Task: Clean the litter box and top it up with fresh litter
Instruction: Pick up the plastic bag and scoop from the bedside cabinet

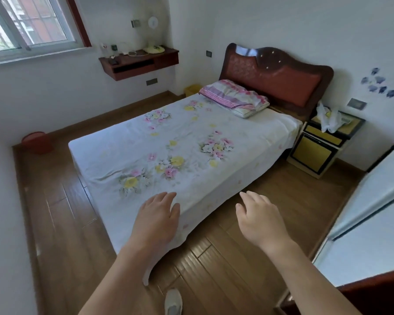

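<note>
Litter box: I cannot tell where it is; nothing here shows plainly as one.
Tubs on the floor [66, 212]: two. One red tub [37, 143] stands in the far left corner, and one yellow bin [191, 90] is partly hidden behind the bed.
Left hand [156, 214]: one, fingers loosely spread and holding nothing, over the bed's near corner. Whether it touches the sheet I cannot tell.
Right hand [259, 217]: one, fingers relaxed and slightly bent, holding nothing, above the floor beside the bed.
Shoe [173, 301]: one, cut off at the bottom edge.
Bed [180, 144]: one, with a flowered sheet and one pillow [234, 97] by the headboard [275, 73].
Nightstand [316, 148]: one, with a white bag [328, 119] on top.
Wall shelf [141, 62]: one, carrying one fan [154, 37]. Its small items are too blurred to name.
White cabinet [373, 201]: cut off at the right.
</note>
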`<state>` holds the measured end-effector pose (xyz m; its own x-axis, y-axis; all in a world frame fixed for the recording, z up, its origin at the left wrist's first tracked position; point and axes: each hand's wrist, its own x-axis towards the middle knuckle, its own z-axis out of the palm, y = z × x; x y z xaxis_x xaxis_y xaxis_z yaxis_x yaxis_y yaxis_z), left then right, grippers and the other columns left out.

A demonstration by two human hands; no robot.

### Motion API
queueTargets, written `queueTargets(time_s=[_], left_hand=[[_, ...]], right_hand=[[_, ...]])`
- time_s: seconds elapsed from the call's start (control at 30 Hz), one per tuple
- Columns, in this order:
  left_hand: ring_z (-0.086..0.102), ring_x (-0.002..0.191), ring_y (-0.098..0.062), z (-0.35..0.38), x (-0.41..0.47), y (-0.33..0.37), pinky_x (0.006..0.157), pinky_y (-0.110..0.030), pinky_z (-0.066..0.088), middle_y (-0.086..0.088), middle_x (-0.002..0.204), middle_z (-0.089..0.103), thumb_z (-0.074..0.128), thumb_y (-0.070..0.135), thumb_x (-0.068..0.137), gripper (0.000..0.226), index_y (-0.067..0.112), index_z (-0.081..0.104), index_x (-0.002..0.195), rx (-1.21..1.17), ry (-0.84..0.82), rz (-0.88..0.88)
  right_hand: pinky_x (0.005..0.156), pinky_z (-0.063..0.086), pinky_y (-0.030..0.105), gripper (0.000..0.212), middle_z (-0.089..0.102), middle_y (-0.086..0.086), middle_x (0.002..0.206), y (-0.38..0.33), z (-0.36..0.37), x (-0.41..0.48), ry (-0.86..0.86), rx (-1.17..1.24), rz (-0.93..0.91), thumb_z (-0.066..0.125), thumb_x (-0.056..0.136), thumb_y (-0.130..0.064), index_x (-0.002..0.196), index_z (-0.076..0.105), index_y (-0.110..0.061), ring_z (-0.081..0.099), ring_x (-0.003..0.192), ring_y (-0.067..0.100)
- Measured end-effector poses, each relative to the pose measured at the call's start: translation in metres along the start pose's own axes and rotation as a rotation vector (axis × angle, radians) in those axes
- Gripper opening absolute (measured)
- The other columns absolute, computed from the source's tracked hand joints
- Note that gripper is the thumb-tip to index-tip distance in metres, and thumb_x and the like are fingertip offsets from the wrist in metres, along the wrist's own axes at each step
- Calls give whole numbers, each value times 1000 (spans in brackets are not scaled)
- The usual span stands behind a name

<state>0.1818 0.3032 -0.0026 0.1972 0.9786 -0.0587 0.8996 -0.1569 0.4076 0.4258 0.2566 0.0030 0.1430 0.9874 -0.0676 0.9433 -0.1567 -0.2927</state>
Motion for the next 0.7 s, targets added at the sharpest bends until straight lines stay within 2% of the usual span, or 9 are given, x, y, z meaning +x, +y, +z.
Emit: queueTargets(time_s=[0.23,0.33,0.53,0.7], left_hand=[[30,142,-18,0,129,-2,117,-38,25,7,153,38,29,42,103,47,28,37,147,-7,-80,138],[31,142,-20,-2,185,5,116,-40,26,6,152,40,28,42,103,47,27,38,147,11,-118,225],[33,141,-20,2,268,46,115,-40,28,5,151,42,30,41,103,47,26,39,146,46,-174,420],[34,140,-20,28,326,94,116,-40,26,4,150,43,31,39,102,47,24,41,145,95,-212,533]], right_hand=[[110,34,35,48,44,-2,150,-3,1,94,57,-29,124,31,103,-37,146,42,-18,36,139,18],[109,35,33,46,47,-2,147,-6,-6,125,93,-44,196,32,103,-36,144,44,-19,39,137,18],[109,37,35,44,51,-1,143,11,-22,166,141,-63,338,32,103,-35,141,48,-18,43,134,20],[115,32,36,49,44,0,151,54,-29,204,143,-52,418,30,104,-38,147,42,-19,37,141,19]])
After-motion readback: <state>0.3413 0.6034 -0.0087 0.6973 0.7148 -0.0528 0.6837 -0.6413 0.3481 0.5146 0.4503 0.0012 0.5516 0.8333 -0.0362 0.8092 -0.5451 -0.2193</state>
